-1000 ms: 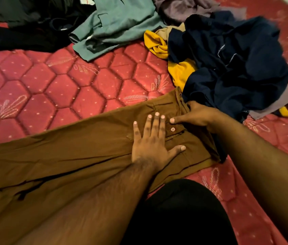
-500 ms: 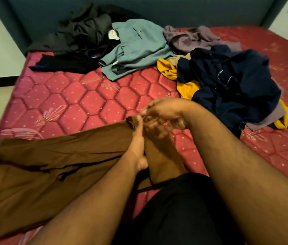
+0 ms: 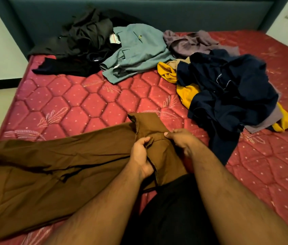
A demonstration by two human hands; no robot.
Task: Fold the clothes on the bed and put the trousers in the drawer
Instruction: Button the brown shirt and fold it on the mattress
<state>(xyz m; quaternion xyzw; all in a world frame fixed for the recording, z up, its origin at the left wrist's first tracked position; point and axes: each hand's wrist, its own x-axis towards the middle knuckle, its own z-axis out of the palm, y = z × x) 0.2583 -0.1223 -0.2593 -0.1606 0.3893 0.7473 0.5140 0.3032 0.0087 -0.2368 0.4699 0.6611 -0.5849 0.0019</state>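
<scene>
We had the brown trousers point(image 3: 55, 167) lying across the near edge of the bed point(image 3: 90, 106), their long axis running from our hands out to our left, where the legs trailed off past the edge of view. The waist end sat right in front of us, raised and partly turned over, so the bulk of the garment lay to the left of both hands and nothing of it extended to the right.

Our left hand point(image 3: 140, 156) gripped the cloth just below the waistband, fingers point(image 3: 144, 141) curled round a bunched fold. Our right hand point(image 3: 180, 140) pinched the waistband from the other side, close by the left, thumb pressed on the seam; its remaining fingers were hidden under the fabric, so we could not tell how they lay. Both hands were therefore closed on the trousers, at the same end.

We judged that the coming fold turned on that layout: the free length lay entirely leftward, and the left hand was the nearer one to reach along it toward the legs.

Further up the bed the other clothes waited unfolded: a dark pile point(image 3: 79, 45), a grey-blue shirt point(image 3: 136, 50), a mauve garment point(image 3: 192, 43), and a navy heap point(image 3: 228, 91) over something yellow point(image 3: 187, 94). No drawer was in view.
</scene>
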